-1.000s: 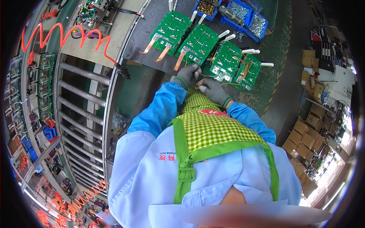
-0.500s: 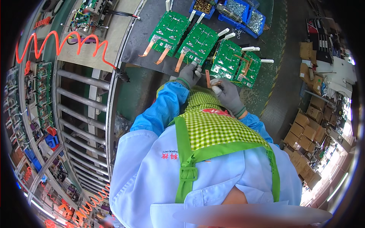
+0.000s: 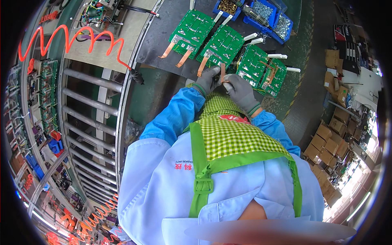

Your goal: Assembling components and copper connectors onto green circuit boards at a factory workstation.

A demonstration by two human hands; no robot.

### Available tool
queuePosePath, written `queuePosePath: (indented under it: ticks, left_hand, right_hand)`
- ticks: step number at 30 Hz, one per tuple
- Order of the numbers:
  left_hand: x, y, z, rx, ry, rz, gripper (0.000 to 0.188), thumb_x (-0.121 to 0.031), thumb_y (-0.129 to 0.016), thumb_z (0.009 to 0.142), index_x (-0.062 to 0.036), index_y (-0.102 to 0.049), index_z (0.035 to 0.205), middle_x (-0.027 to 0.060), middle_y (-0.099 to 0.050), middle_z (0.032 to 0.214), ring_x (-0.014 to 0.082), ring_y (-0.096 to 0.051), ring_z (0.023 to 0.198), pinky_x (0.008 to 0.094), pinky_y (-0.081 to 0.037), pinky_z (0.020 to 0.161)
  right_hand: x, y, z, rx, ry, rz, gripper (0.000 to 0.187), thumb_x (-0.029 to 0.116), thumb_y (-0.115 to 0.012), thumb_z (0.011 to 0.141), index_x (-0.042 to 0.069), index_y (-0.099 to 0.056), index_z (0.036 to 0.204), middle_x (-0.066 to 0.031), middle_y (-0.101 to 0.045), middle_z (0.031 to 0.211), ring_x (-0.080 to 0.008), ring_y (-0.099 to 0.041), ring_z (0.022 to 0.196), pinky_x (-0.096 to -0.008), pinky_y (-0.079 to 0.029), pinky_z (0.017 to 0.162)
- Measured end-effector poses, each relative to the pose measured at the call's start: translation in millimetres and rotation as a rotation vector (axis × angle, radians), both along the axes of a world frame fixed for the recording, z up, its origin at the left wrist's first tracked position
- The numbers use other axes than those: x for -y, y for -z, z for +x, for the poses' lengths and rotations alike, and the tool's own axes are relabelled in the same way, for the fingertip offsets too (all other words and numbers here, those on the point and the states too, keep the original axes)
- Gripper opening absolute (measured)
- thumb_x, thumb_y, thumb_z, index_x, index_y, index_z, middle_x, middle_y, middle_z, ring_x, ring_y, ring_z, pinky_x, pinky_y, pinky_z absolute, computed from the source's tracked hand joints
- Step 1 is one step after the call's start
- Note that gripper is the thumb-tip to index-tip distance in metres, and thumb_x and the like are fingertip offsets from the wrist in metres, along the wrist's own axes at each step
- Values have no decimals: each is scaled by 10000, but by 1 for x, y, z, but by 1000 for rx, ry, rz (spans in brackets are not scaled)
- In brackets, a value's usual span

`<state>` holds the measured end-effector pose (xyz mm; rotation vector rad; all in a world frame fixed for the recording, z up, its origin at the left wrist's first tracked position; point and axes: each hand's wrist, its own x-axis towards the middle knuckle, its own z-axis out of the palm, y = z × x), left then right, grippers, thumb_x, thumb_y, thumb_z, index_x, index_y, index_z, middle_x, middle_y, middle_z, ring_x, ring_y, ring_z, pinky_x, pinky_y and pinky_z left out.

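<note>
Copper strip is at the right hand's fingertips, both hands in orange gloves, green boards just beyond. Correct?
Not quite: the gloves are grey, not orange, as the head view shows. The rest holds: the copper strip is at the fingertips of the right hand, with the green boards just beyond.

Held copper strip (image 3: 223,73) (lower end) half-hidden

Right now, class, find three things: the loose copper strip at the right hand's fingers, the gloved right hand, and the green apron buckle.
Copper strip (image 3: 223,73): head view, middle of its length.
Right hand (image 3: 242,90): head view, back of the grey glove.
Apron buckle (image 3: 203,185): head view, near its centre.
</note>
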<state>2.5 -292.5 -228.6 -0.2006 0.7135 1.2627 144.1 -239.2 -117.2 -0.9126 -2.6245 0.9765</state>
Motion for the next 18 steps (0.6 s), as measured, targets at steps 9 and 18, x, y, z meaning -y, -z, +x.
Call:
queuePosePath:
  ticks: [9,18]
  left_hand:
    - [-7,-26,-11,75,102,25,279,-228,-484,866,-4,-521,1027,119,-596,948,219,-602,867,334,-525,722]
    - [-12,-26,-4,-364,71,-34,219,-220,-574,860,-10,-541,913,71,-587,761,131,-580,625,212,-473,468]
  right_hand:
    - [3,1,-6,59,-49,37,148,176,-563,808,86,-517,916,-93,-563,937,-297,-572,842,-382,-475,697]
    - [-40,-51,-7,-17,-30,-19,198,200,-562,804,75,-563,958,-109,-574,1021,-284,-566,940,-356,-460,793]
